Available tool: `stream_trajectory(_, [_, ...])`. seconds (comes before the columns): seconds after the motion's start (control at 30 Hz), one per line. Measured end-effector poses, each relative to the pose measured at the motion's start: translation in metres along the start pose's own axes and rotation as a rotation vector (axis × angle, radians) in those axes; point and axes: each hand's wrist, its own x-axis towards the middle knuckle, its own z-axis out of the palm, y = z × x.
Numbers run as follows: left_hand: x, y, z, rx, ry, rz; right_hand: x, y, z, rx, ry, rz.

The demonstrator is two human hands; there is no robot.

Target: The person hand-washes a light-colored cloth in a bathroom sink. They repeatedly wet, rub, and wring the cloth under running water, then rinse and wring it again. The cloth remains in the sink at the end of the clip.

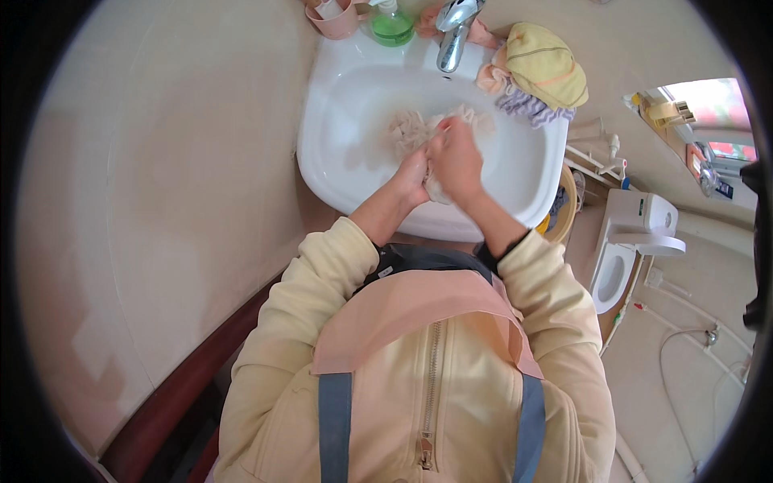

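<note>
A wet, pale cloth (406,130) lies bunched in the white washbasin (338,136), part of it spread to the right behind my hands. My left hand (415,175) grips a fold of it near the basin's front. Pressed against the left, my right hand (457,158) is closed on the same cloth, slightly blurred. A piece of the cloth hangs below and between the two hands. The chrome faucet (456,36) stands at the back of the basin, above the hands.
Yellow and purple-striped cloths (543,66) are piled on the basin's right rear rim. A green soap bottle (392,27) and a pink cup (334,21) stand at the back left. Right of the basin are a laundry tub (566,205) and a toilet (613,278). A wall (181,151) borders the left.
</note>
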Motion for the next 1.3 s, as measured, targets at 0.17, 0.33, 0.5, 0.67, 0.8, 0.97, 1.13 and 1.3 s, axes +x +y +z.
stream_trajectory(0.17, [-0.005, 0.013, 0.026, -0.069, 0.247, -0.069, 0.012, 0.02, -0.002, 0.074, -0.046, -0.017])
stream_trajectory(0.33, [0.003, 0.013, 0.018, -0.12, 0.057, 0.022, -0.008, -0.005, -0.001, -0.021, -0.065, -0.037])
stream_trajectory(0.5, [0.01, 0.009, -0.005, 0.006, -0.179, -0.217, 0.06, 0.057, 0.005, 0.254, -0.07, 0.296])
stream_trajectory(0.67, [-0.012, 0.023, 0.032, 0.074, 0.364, -0.119, 0.004, 0.021, 0.006, 0.112, -0.037, -0.096])
stream_trajectory(0.8, [-0.003, 0.008, 0.02, 0.048, 0.158, 0.05, 0.014, 0.009, 0.004, 0.001, 0.063, -0.004])
stream_trajectory(0.97, [-0.002, 0.005, 0.011, -0.005, 0.101, 0.051, 0.013, 0.024, 0.012, 0.046, 0.077, -0.082])
stream_trajectory(1.13, [-0.013, 0.009, 0.027, -0.043, 0.154, 0.081, -0.006, -0.006, 0.011, -0.032, -0.033, -0.04])
stream_trajectory(1.3, [-0.007, 0.008, 0.027, -0.059, 0.121, 0.103, 0.016, 0.009, 0.008, -0.002, 0.098, 0.062])
